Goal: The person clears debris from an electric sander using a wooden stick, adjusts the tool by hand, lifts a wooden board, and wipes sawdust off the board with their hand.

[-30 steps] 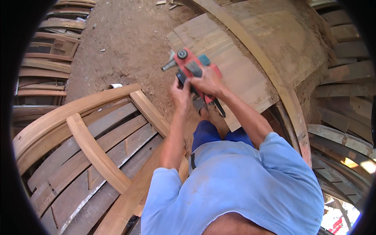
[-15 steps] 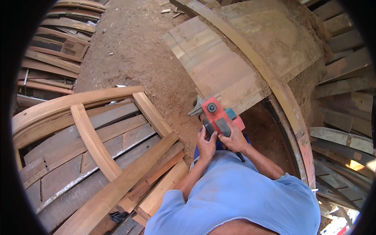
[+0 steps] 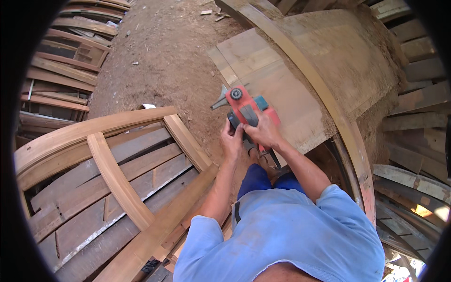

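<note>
In front of my body I hold a red electric hand planer with a dark knob, a grey spout and a teal part on its side. My right hand is closed round its grey and black handle. My left hand pinches at the black part on the planer's near left side; its fingertips are partly hidden. The planer hangs in the air over the near edge of a dusty wooden board. A long curved wooden piece lies on edge across that board, to the right of the planer.
At the left, a curved wooden frame rests over several grey planks, with a long plank along its near side. Stacked curved timbers line the far left, and more boards the right. Sawdust and shavings cover the ground.
Both hands have carried the planer up and slightly left, farther from my body, with my arms stretched out more. The grip looks much the same.
</note>
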